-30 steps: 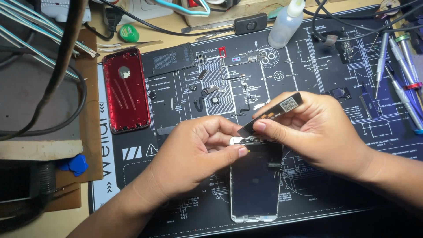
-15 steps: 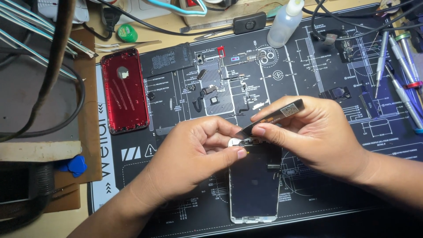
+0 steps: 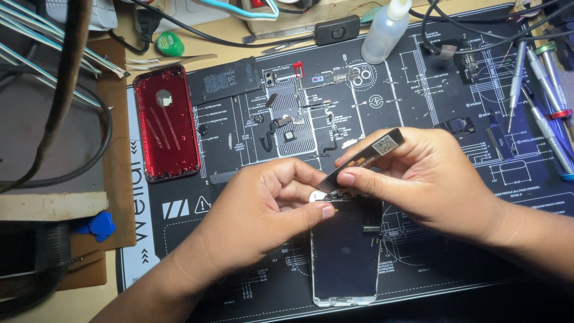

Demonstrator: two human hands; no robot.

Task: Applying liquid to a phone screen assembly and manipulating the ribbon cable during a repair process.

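The big black repair mat with white schematic printing (image 3: 418,107) covers most of the desk, probably so tiny parts stay sorted on a grippy surface. On its left edge sits the glossy red phone back housing (image 3: 166,122), inside facing up, parked well away from the hands, with a flat black rectangular battery (image 3: 226,81) just beside it and a scatter of small brackets and flex parts laid out in the middle of the mat. Closer to the camera lies the white-framed phone screen assembly (image 3: 345,251), back side up and flat on the mat, which looks like a way to keep it steady while its top edge gets worked on. The left hand (image 3: 263,209) has thumb and forefinger pinched nearly closed on a small silvery bit at the top edge of the screen. The right hand (image 3: 424,173) has its fingers closed around a thin dark flat strip with a small white label (image 3: 365,158), angled down so its tip meets that same top edge.
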